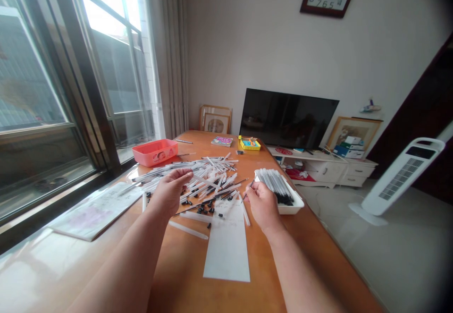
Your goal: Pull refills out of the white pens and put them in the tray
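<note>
Over the left side of a pile of pen parts (pixel 201 171), my left hand (pixel 170 194) is closed in a pinch. A whitish pen barrel (pixel 205 182) seems to extend from its fingertips over the pile. My right hand (pixel 261 203) pinches a thin, dark pen refill (pixel 245 197), tilted, just left of a white tray (pixel 299 205). Rows of clear pens with black ends (pixel 274 183) lie in that tray. Small black plugs (pixel 208 207) are scattered between my hands, near loose white barrels (pixel 189 229).
A paper strip (pixel 227 254) lies in front of the pile. To the left are a booklet (pixel 94 214) and a red plastic basket (pixel 155 152). A yellow box (pixel 250 146) and a colourful booklet (pixel 222 140) sit at the far end. The table's right edge runs beside the tray.
</note>
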Tool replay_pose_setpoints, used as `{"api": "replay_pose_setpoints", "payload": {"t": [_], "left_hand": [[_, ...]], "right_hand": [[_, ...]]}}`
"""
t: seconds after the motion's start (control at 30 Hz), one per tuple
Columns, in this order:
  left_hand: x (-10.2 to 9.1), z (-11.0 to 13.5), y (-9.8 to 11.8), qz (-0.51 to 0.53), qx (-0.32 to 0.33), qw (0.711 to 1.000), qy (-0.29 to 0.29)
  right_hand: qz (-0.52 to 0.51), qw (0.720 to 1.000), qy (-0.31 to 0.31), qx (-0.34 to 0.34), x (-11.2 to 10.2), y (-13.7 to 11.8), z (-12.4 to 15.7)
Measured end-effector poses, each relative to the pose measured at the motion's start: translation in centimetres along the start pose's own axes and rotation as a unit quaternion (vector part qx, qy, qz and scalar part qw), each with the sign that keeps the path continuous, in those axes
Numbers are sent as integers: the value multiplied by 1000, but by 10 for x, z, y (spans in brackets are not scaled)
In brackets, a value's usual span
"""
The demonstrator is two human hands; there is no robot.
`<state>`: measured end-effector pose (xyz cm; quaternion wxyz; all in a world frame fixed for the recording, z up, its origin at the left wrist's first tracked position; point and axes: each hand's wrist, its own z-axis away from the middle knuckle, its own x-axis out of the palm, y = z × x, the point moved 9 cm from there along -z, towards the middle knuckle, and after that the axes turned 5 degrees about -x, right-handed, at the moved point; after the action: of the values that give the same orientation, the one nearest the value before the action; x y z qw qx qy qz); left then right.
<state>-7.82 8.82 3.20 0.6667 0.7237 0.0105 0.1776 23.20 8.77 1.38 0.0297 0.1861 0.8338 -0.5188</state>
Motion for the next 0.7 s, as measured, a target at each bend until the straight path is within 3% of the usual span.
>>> {"api": "replay_pose_setpoints", "payload": {"t": [0.17, 0.33, 0.7], "left_hand": [[10, 0, -6, 123, -37, 991, -46], [22, 9, -12, 147, -75, 985, -58], [88, 53, -54, 136, -224, 950, -169]], "right_hand": [[-42, 999, -6, 14, 4, 1, 1], [-101, 993, -12, 53, 8, 2, 3], [-264, 955, -23, 134, 14, -5, 11]]}}
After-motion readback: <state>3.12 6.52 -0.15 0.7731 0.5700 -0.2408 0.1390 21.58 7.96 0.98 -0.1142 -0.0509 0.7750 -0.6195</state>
